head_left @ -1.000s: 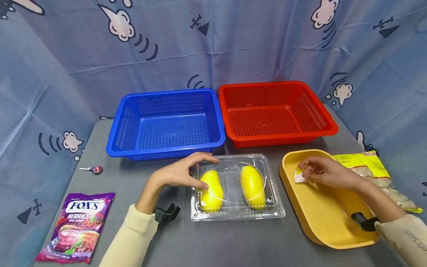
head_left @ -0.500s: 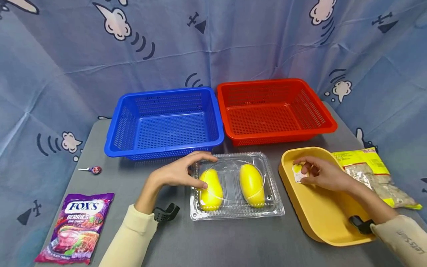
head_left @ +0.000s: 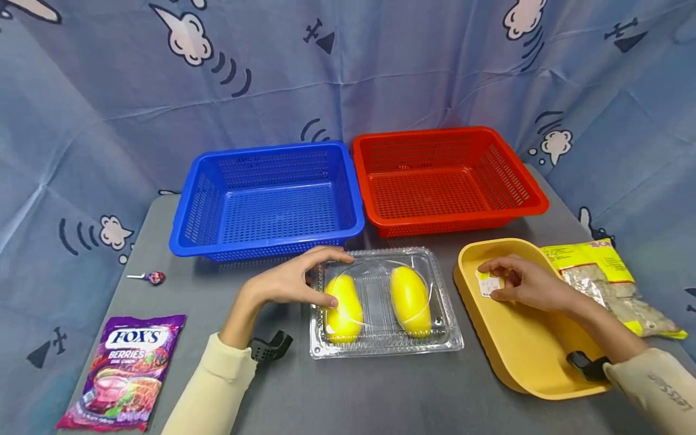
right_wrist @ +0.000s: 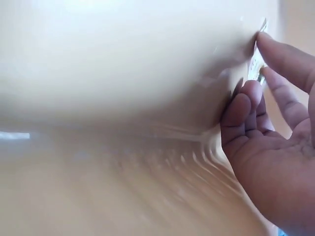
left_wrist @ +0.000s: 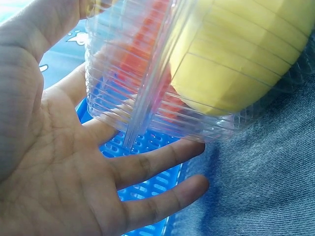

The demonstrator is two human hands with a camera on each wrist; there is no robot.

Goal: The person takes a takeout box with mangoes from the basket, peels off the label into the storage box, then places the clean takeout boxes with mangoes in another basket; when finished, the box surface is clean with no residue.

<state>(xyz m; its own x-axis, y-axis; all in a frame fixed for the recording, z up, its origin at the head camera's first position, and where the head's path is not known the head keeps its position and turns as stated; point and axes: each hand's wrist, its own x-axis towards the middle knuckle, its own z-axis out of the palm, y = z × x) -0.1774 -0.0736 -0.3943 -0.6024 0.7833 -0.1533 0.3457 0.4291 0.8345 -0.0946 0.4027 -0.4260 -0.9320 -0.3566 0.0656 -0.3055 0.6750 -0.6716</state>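
Head view: the left hand [head_left: 293, 280] rests at the left end of a clear container [head_left: 376, 305] with two yellow fruits [head_left: 411, 302] inside, its thumb on the lid; left wrist view shows the fingers spread apart. Inside the yellow tray [head_left: 524, 350], near its far left corner, the right hand [head_left: 524, 283] pinches a small white-and-yellow label [head_left: 486, 286].
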